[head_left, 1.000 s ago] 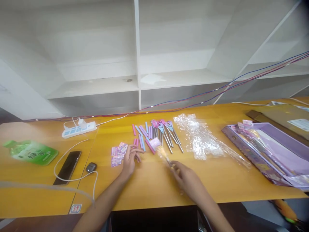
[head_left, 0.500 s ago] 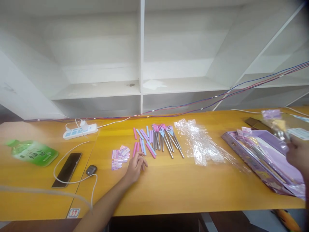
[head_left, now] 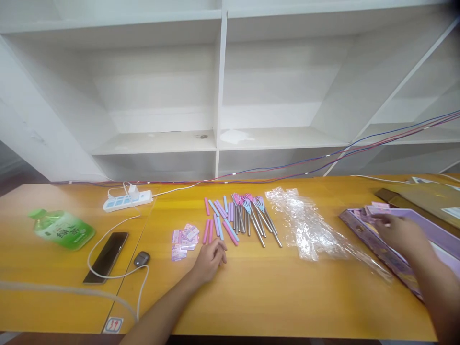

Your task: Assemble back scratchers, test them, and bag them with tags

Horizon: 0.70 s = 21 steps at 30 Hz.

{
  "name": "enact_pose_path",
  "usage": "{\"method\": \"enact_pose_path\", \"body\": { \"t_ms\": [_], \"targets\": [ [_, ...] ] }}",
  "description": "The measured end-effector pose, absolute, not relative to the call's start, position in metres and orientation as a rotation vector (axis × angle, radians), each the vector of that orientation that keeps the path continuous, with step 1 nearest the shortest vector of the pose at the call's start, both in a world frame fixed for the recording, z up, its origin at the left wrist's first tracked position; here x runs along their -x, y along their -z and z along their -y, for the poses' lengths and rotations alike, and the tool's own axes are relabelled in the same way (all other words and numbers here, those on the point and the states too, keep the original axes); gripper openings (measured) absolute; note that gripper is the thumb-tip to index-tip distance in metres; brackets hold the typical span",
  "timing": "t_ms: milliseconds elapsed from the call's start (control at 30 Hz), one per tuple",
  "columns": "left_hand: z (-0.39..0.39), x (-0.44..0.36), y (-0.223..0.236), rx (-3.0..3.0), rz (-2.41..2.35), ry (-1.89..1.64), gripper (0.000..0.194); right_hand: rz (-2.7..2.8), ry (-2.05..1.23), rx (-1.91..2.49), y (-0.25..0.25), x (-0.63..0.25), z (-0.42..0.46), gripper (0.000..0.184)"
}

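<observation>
My left hand [head_left: 210, 261] rests on the table with loosely bent fingers and nothing in it. Just beyond it lie several pink, purple and blue tubes [head_left: 219, 220], and to its left a small pile of purple printed cards [head_left: 185, 241]. Back scratchers [head_left: 251, 215] with pink or blue hand-shaped heads and metal rods lie to the right of the tubes. My right hand [head_left: 398, 235] is over the open purple box [head_left: 347, 221], its fingers closed on a clear packet with a purple card [head_left: 379, 207]. The packet's lower part is hidden by the hand.
Clear plastic bags [head_left: 305, 227] spread between the back scratchers and the box. On the left are a green bottle [head_left: 64, 230], a phone [head_left: 107, 257], a dark earbud case [head_left: 142, 259], a power strip [head_left: 127, 200] and a white cable. Brown cardboard [head_left: 424, 203] lies behind the box.
My right hand has moved left with the packet, from the box's right side to over its far left end. The view has shifted slightly; my left hand stays by the tubes.
</observation>
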State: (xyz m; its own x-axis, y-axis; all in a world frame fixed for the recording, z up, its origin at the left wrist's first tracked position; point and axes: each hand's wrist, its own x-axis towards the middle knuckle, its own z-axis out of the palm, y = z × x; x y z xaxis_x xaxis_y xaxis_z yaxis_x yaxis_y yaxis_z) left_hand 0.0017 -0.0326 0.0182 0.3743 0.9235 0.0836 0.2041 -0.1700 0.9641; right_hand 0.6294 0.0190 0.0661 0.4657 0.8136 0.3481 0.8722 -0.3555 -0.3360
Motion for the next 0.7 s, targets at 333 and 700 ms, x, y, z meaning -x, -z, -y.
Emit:
{"method": "enact_pose_path", "body": {
  "t_ms": [333, 700],
  "targets": [
    [0.025, 0.0, -0.017, -1.917, -1.156, -0.916, 0.022, 1.795, -0.413, 2.069, -0.038, -0.357, -0.074, 0.03],
    [0.014, -0.008, -0.019, -2.463, -1.49, -0.641, 0.033, 1.781, -0.201, 2.046, -0.011, -0.345, -0.065, 0.025]
  ]
}}
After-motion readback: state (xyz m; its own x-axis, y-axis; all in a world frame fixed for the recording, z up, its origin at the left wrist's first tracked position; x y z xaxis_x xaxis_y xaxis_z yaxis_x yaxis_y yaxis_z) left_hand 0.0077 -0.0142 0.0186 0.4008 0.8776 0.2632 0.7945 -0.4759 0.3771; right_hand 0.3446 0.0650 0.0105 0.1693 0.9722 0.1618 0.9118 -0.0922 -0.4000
